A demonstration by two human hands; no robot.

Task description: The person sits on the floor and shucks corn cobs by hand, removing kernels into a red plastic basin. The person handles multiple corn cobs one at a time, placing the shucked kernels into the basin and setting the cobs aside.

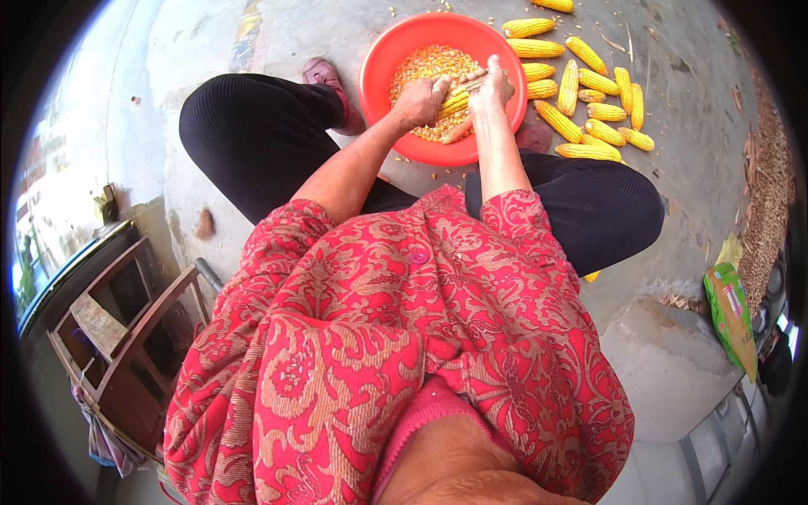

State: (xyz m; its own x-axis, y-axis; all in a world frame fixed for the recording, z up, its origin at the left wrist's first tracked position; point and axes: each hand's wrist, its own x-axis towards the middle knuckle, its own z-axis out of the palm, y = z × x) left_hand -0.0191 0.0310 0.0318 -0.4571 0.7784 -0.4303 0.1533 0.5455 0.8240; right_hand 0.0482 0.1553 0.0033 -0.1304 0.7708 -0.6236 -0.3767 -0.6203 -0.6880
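My left hand (421,101) grips a yellow ear of corn (453,105) above a red plastic basin (379,57). My right hand (495,85) is closed around a pale, bare corn cob (478,83) that lies against the far end of the ear, thumb pointing up; the palm and fingers hide part of the contact. Loose corn kernels (435,60) cover the basin's bottom. Another stripped cob (458,131) rests on them, beneath my hands.
Several unshelled corn ears (568,88) lie on the concrete floor (682,126) right of the basin, with scattered kernels around it. My shoes (325,76) flank the basin. A wooden chair (136,309) is at lower left; a green bag (729,309) sits at right beside a brown heap (767,189).
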